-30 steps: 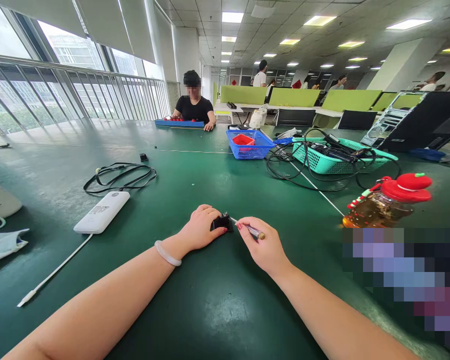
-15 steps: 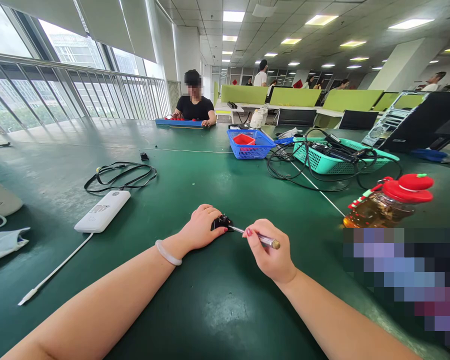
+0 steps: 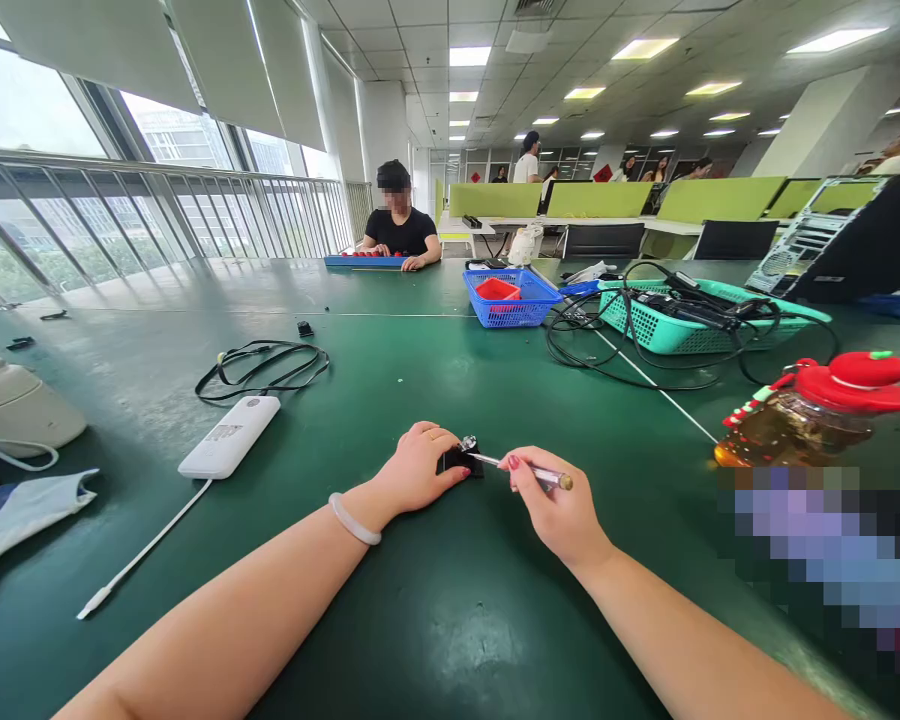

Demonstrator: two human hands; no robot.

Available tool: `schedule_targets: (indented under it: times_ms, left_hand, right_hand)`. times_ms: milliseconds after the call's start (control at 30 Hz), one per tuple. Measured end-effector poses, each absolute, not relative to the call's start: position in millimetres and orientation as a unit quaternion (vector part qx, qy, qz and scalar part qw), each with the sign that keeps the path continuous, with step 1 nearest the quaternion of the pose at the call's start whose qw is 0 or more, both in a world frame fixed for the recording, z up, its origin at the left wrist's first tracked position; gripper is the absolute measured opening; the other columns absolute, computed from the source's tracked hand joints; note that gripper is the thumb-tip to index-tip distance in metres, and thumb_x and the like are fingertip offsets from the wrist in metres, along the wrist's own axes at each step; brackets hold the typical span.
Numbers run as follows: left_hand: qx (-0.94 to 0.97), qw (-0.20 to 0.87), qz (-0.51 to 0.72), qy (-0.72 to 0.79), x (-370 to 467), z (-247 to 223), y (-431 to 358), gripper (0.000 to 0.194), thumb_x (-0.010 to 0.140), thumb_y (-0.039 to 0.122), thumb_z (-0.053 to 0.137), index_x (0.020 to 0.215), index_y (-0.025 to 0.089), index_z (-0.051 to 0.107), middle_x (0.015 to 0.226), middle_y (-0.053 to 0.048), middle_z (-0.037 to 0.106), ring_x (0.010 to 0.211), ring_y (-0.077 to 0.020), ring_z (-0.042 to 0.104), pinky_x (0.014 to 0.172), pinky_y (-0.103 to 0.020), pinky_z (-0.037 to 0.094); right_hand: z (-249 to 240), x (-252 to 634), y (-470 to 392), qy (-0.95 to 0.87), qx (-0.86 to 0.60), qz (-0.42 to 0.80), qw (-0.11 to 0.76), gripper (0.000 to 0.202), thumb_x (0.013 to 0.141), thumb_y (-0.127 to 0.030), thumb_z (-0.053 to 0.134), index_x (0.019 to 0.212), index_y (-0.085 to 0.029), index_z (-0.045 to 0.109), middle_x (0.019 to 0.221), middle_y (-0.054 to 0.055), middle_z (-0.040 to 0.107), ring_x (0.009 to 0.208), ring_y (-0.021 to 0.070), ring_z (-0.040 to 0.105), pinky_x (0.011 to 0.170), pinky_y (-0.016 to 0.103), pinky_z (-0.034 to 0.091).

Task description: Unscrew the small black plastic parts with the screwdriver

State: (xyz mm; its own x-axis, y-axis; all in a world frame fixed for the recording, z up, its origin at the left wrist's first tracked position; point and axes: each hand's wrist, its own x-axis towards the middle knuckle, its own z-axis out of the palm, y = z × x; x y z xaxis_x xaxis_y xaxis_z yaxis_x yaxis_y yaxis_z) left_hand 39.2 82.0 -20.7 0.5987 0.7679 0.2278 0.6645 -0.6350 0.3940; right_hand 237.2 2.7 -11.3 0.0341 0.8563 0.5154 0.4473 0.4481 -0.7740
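Observation:
My left hand [image 3: 423, 467] is closed around a small black part [image 3: 461, 460] on the green tabletop, thumb along its near side. A shiny silvery bit shows on top of the part; its exact kind is unclear. In my right hand [image 3: 559, 505] is a slim screwdriver [image 3: 551, 477] with a clear handle and a metal shaft, held between thumb and fingers. The shaft points left and its tip reaches the black part. Whether the tip sits in a screw is too small to tell.
Left are a white power bank [image 3: 229, 437] with cables and a face mask [image 3: 30, 515]. A blue basket [image 3: 511, 312], a green basket [image 3: 660, 335] with black cables and a red-lidded bottle [image 3: 817, 415] stand right. A person [image 3: 401, 225] sits across the table.
The camera view has shifted, so everything appears further right and slightly lower. More of the black part's silvery top shows. Both hands keep the same grip.

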Motion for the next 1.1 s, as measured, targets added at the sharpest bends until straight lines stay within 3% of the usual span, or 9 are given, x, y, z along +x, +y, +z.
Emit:
schedule_targets:
  times_ms: [100,267,467,633,867,1100]
  left_hand:
    - [0.887,0.136,0.194,0.397,40,-20,82,0.03,0.084,0.042,0.063,0.106,0.021,0.065,0.114,-0.006,0.068,0.117,-0.0278,0.05,0.105,-0.046,0.039]
    - [0.886,0.142,0.194,0.397,40,-20,82,0.029,0.084,0.041,0.063,0.107,0.023,0.065,0.116,-0.005,0.067,0.119,-0.0284,0.049,0.105,-0.046,0.039]
    - [0.888,0.152,0.186,0.393,39,-18,80,0.031,0.084,0.043,0.063,0.109,0.024,0.066,0.118,-0.006,0.067,0.121,-0.0277,0.048,0.107,-0.047,0.036]
    - [0.887,0.171,0.19,0.385,39,-14,77,0.045,0.079,0.036,0.069,0.122,0.025,0.06,0.124,-0.006,0.065,0.125,-0.0287,0.046,0.108,-0.048,0.037]
    - [0.891,0.167,0.182,0.382,39,-17,77,0.044,0.082,0.032,0.067,0.125,0.027,0.059,0.125,-0.006,0.064,0.129,-0.0263,0.045,0.111,-0.046,0.034]
    - [0.893,0.172,0.175,0.378,39,-18,78,0.045,0.083,0.033,0.066,0.127,0.027,0.058,0.125,-0.006,0.064,0.129,-0.0263,0.044,0.111,-0.046,0.035]
  right_hand:
    - [-14,241,9,-0.613,-0.507,0.252,0.552,0.032,0.092,-0.044,0.049,0.077,-0.02,0.065,0.059,0.0,0.057,0.055,0.0143,0.054,0.053,0.026,0.042]
    - [-19,245,18,-0.56,-0.527,0.297,0.566,0.037,0.088,-0.052,0.051,0.075,-0.02,0.064,0.058,0.0,0.055,0.058,0.0151,0.054,0.058,0.027,0.044]
    - [-20,243,20,-0.561,-0.523,0.32,0.556,0.037,0.084,-0.054,0.057,0.083,-0.019,0.066,0.066,0.002,0.059,0.062,0.016,0.057,0.06,0.028,0.046]
    - [-18,243,16,-0.556,-0.525,0.289,0.576,0.038,0.088,-0.052,0.051,0.071,-0.019,0.061,0.056,-0.002,0.048,0.053,0.0135,0.047,0.052,0.026,0.038]
    - [-14,242,14,-0.597,-0.539,0.272,0.529,0.03,0.087,-0.039,0.047,0.067,-0.02,0.058,0.05,-0.004,0.041,0.048,0.0129,0.041,0.047,0.025,0.031]
    - [-6,239,8,-0.668,-0.518,0.221,0.486,0.026,0.087,-0.029,0.046,0.065,-0.021,0.055,0.063,0.0,0.054,0.06,0.0147,0.05,0.057,0.026,0.038]
